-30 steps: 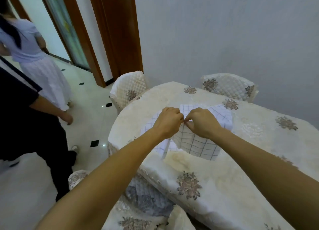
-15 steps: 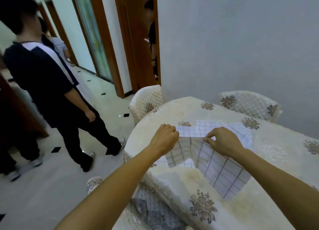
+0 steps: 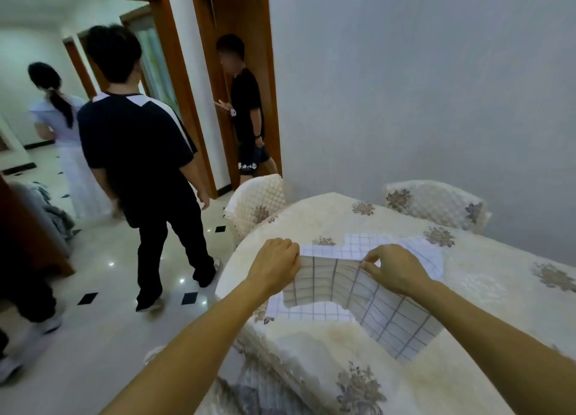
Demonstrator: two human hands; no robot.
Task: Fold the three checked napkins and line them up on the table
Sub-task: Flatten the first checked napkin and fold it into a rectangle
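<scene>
Far left, I see people (image 3: 140, 140) standing on the tiled floor by the doorways, with a chair (image 3: 258, 205) at the table's far-left corner. The left hand (image 3: 274, 265) curls its fingers round the left end of a napkin (image 3: 358, 293), gripping its top edge. The napkin hangs lifted over the near-left part of the table (image 3: 498, 290), sagging between both hands. Under and behind it, checked cloth (image 3: 367, 246) lies flat; I cannot tell how many pieces. The right hand (image 3: 396, 269) pinches the same edge. A second chair (image 3: 436, 202) stands far right.
</scene>
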